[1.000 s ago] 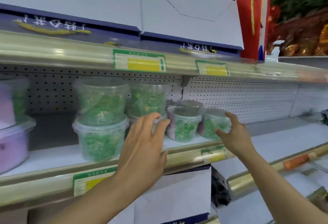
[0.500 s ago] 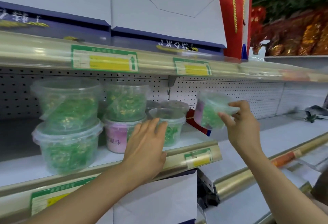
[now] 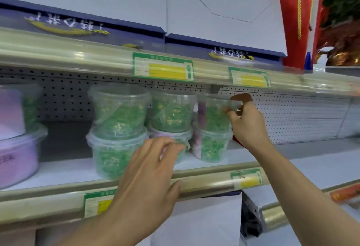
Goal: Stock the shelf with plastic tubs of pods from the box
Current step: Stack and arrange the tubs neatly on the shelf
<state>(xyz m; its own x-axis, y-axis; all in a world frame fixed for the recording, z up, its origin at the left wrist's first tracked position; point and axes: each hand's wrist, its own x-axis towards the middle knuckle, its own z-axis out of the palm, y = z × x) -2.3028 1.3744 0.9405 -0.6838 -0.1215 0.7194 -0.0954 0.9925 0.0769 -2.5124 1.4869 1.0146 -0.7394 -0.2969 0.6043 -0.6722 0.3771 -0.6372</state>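
Showing six green tubs, two hands

A retail shop aisle: green-and-yellow price tags line metal shelf rails before a white perforated back panel.

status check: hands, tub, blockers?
Right hand grips top tub at its rim, on the rightmost stack. Left hand open, fingers at the middle lower tub. Nothing visible in the way.
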